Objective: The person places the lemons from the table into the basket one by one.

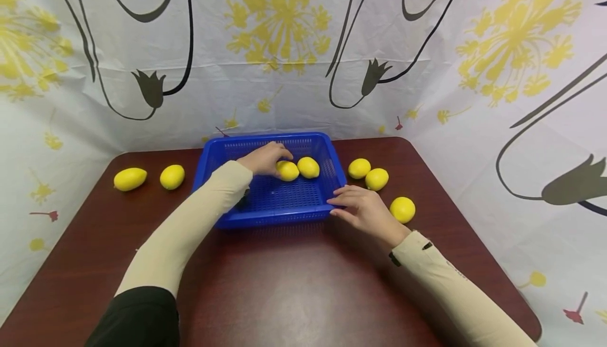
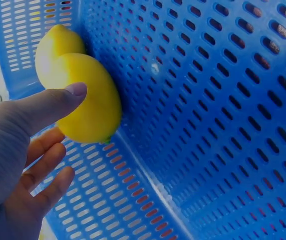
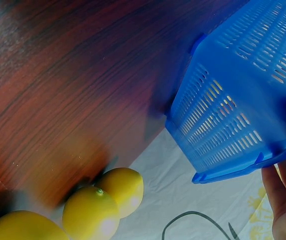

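Observation:
A blue plastic basket [image 1: 272,213] with slotted walls stands at the back of the table. Inside it, my left hand [image 1: 266,158] holds a lemon [image 1: 287,171] against the basket floor, thumb lying across it in the left wrist view and index finger mostly hidden behind it. A second lemon [image 1: 309,167] lies right beside that one in the basket. My right hand [image 1: 365,211] grips the basket's rim at the front right corner, its fingers [image 3: 276,192] meeting the edge in the right wrist view.
Right of the basket are three lemons: one at the back [image 1: 359,168], another touching it [image 1: 377,179], and a nearer lemon [image 1: 402,209]. To the left lie two more, an outer lemon [image 1: 130,179] and an inner lemon [image 1: 172,177]. Patterned cloth [image 1: 265,94] hangs behind the dark table [image 1: 284,294].

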Demonstrator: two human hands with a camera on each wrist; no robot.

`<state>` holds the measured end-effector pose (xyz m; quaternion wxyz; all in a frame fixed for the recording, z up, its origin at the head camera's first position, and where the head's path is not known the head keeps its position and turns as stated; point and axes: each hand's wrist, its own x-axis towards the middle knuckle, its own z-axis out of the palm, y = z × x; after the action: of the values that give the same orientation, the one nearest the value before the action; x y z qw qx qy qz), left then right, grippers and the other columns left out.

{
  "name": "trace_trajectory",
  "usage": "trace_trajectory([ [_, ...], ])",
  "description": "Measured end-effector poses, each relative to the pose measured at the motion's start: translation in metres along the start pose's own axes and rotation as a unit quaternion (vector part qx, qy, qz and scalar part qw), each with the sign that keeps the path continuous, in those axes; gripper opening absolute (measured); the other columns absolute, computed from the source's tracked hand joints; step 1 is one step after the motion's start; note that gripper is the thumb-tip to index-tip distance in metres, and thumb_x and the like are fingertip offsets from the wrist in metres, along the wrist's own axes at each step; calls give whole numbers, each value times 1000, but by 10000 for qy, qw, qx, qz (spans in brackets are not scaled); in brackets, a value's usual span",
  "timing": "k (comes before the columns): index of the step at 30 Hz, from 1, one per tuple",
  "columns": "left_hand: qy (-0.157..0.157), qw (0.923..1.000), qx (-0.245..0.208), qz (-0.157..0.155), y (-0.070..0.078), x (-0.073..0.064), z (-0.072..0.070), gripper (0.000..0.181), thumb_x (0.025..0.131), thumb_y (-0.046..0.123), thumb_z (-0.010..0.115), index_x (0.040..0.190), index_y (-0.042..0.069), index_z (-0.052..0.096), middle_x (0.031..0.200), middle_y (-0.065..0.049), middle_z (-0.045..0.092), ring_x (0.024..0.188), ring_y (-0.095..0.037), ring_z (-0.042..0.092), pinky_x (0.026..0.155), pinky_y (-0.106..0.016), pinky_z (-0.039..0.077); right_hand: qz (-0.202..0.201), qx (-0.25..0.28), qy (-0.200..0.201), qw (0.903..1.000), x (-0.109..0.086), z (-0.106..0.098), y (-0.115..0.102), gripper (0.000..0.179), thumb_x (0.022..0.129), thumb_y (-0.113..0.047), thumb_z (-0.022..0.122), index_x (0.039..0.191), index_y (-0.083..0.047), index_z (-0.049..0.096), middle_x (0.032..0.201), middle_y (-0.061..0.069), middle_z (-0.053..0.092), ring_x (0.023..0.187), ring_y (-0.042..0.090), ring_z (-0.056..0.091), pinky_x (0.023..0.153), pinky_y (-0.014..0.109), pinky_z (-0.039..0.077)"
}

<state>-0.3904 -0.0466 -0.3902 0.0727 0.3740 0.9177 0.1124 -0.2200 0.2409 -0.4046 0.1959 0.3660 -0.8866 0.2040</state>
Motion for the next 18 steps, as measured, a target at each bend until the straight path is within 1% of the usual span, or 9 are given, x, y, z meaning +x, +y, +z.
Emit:
trace_trajectory([
  [3,-39,10000,-8,-37,0,-2,-5,58,82,20,81,136,10,60,139,-12,57,133,-33,47,113,-47,41,-28,-9,14,10000,0,1,0,27,84,-26,79,108,-14,78,105,3,77,107,22,69,95,41,57],
  [6,-40,9999,-51,-105,-2,-6,-11,59,83,19,81,137,10,59,141,-14,55,136,-34,44,115,-48,39,-71,-51,8,10000,1,1,0,27,84,-26,79,108,-14,78,105,3,77,107,22,70,94,41,57],
  [11,45,9996,-169,-228,-3,-13,-21,59,84,19,80,137,10,58,143,-13,54,139,-34,43,117,-50,36,-96,-45,38,9999,1,1,0,27,83,-26,79,107,-13,78,105,5,77,106,22,70,93,41,58],
  [15,120,9993,-172,-295,-6,-18,-28,57,84,20,79,137,12,59,142,-10,54,138,-33,44,117,-49,37,-119,15,108,9999,1,2,0,27,83,-24,80,107,-13,78,105,7,77,106,23,70,91,42,58],
  [18,135,9992,-165,-324,-10,-21,-33,58,85,21,79,138,12,58,145,-11,52,143,-33,39,119,-50,34,-147,-2,122,9998,1,2,0,27,82,-23,80,107,-13,78,105,6,77,105,23,70,90,42,59],
])
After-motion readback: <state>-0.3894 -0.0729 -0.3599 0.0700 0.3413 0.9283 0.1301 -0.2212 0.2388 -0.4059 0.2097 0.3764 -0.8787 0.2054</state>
